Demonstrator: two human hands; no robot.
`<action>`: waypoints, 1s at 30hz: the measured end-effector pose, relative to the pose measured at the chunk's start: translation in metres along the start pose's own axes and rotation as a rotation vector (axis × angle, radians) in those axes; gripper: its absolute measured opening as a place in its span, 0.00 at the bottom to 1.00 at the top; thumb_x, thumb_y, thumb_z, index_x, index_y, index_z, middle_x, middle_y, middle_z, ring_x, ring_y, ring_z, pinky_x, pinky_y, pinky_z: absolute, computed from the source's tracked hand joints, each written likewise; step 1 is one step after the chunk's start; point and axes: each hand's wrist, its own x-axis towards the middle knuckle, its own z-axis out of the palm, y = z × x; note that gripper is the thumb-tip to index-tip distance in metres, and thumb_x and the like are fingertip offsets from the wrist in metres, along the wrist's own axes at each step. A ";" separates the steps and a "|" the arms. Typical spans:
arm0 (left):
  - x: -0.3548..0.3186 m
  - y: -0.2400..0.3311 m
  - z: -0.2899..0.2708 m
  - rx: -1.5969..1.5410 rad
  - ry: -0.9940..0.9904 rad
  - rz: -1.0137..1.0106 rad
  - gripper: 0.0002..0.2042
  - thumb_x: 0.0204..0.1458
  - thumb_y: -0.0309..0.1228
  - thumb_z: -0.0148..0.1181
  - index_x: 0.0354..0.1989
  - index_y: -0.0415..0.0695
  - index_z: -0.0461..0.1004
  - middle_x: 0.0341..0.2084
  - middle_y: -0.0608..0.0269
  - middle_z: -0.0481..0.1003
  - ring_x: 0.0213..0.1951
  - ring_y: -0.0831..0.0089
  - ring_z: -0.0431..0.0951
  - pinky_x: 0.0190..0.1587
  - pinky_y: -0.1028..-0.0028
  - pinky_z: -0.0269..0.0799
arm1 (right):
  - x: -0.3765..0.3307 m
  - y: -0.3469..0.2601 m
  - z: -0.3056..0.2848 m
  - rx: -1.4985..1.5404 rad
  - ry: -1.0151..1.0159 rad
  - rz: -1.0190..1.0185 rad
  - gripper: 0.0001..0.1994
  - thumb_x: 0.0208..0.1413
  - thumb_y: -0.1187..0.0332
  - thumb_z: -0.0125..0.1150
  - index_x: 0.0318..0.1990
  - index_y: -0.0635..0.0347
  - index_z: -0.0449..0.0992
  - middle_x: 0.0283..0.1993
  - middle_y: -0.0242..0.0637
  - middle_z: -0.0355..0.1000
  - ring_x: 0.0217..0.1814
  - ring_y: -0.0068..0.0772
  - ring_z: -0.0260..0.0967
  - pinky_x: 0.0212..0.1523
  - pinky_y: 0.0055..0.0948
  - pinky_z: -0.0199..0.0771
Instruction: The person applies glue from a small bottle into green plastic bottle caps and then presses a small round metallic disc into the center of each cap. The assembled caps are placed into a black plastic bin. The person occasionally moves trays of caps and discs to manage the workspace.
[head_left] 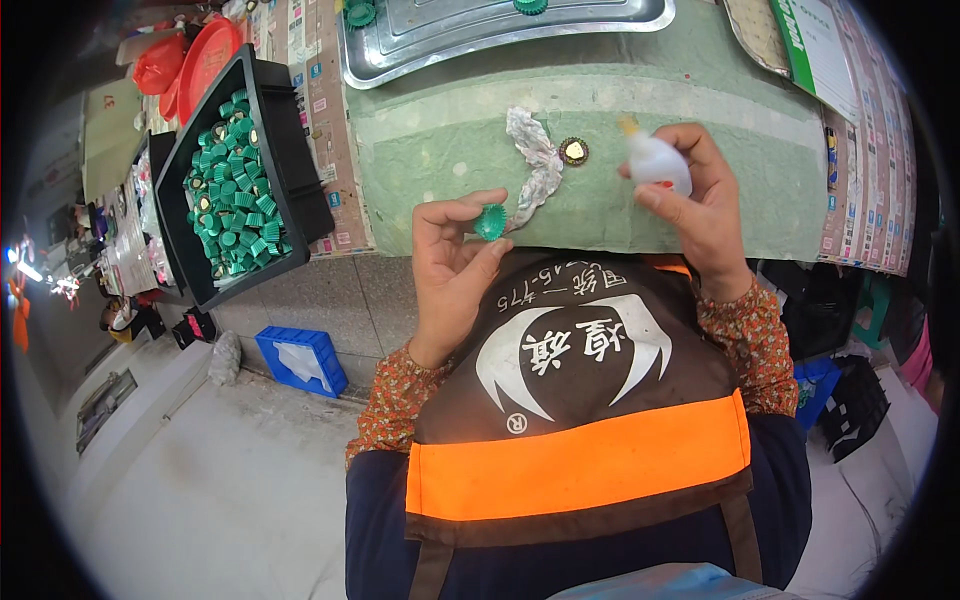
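Observation:
My left hand [455, 262] pinches a small green fluted cap [490, 222] between thumb and fingertips, just over the near edge of the table. In my right hand [708, 205] is a small white squeeze bottle [657, 163], tilted, its yellowish nozzle pointing up and to the left. The fingers wrap round the bottle's side, and a red mark shows on it. On the green cloth between both hands lies a round dark badge [574, 151] with a gold centre. A crumpled whitish rag [537, 160] lies beside the badge, its lower end close to my left hand.
A black crate [318, 205] full of similar green caps [235, 190] stands at the left. A metal tray [440, 62] with a few green pieces lies at the far side of the green table cloth [760, 135]. Red plastic basins [208, 65] are behind the crate. A blue bin [333, 365] sits on the floor.

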 end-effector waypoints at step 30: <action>0.001 0.008 0.002 -0.204 0.004 -0.139 0.23 0.64 0.26 0.54 0.66 0.42 0.60 0.62 0.48 0.70 0.51 0.69 0.78 0.52 0.70 0.80 | 0.017 0.001 0.031 -1.064 -0.071 -0.520 0.17 0.50 0.77 0.66 0.50 0.59 0.76 0.40 0.40 0.68 0.43 0.46 0.66 0.44 0.40 0.69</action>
